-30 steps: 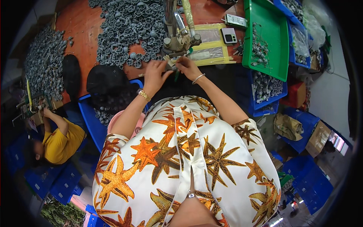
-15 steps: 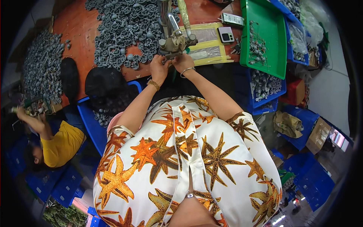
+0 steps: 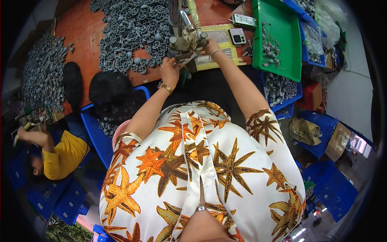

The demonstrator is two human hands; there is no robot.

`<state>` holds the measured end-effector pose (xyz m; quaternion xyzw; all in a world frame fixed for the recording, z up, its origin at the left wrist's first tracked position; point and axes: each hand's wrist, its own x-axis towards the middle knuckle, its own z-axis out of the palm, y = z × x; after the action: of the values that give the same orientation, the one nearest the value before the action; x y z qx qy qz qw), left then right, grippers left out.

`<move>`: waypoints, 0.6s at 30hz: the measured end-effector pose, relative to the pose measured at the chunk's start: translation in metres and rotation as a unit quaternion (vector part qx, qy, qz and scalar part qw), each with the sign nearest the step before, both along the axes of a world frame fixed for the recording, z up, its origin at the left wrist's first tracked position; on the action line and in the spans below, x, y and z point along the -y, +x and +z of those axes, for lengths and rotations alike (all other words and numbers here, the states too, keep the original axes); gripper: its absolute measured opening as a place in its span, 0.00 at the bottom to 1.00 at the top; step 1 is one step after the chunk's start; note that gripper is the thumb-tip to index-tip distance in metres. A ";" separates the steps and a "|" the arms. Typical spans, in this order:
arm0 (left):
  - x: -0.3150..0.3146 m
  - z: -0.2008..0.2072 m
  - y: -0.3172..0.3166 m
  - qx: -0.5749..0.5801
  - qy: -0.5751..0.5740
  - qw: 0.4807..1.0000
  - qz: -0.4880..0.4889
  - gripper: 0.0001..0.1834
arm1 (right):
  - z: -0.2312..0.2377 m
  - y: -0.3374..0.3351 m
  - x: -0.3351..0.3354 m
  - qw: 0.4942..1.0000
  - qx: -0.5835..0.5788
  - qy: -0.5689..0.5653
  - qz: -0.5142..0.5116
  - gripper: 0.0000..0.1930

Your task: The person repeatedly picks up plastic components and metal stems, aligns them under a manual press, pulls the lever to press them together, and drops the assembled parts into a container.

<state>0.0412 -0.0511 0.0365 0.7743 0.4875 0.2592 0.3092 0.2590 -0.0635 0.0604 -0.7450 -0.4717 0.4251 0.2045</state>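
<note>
A metal bench machine (image 3: 183, 43) with an upright column and round knobs stands at the table's front edge. My left hand (image 3: 169, 72) is raised just left of its lower end, fingers curled together at the fixture. What they hold, if anything, is too small to name. My right hand (image 3: 209, 49) is beside the machine's right side, over taped sheets (image 3: 221, 52); it is smeared by motion and its fingers are partly hidden. Behind and left of the machine lies a big heap of grey round plastic parts (image 3: 135, 34).
A green tray (image 3: 278, 40) with grey parts on thin stems stands at the right. A phone (image 3: 237, 36) and keys (image 3: 248, 48) lie beside it. Blue bins (image 3: 96, 133) flank me. A person in a yellow top (image 3: 64, 157) works at far left near another heap (image 3: 44, 72).
My right hand has moved right and away from my left hand, which stays near the machine. The view has shifted slightly. The person at left has moved a hand.
</note>
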 end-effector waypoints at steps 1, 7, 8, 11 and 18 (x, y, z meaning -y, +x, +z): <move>0.000 0.006 0.006 0.000 -0.005 1.000 -0.012 0.09 | 0.009 0.019 -0.016 0.952 -0.263 0.045 -0.153 0.16; -0.011 -0.003 0.008 -0.001 -0.001 0.999 -0.050 0.09 | 0.142 0.024 -0.073 0.891 -0.359 0.167 -0.223 0.21; -0.011 -0.004 0.009 0.006 -0.002 0.999 -0.053 0.09 | 0.150 0.019 -0.055 0.872 -0.385 0.251 -0.166 0.22; -0.011 -0.008 0.003 -0.006 -0.015 0.999 -0.036 0.11 | 0.196 -0.020 0.031 0.854 -0.437 0.270 -0.080 0.29; -0.023 -0.007 -0.002 0.012 -0.010 0.997 -0.077 0.09 | 0.129 -0.075 0.146 0.955 0.001 0.258 0.148 0.10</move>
<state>0.0387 -0.0278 0.0291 0.8030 0.4255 0.2392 0.3421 0.1842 -0.2092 0.1894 -0.5889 -0.6709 0.3133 0.3238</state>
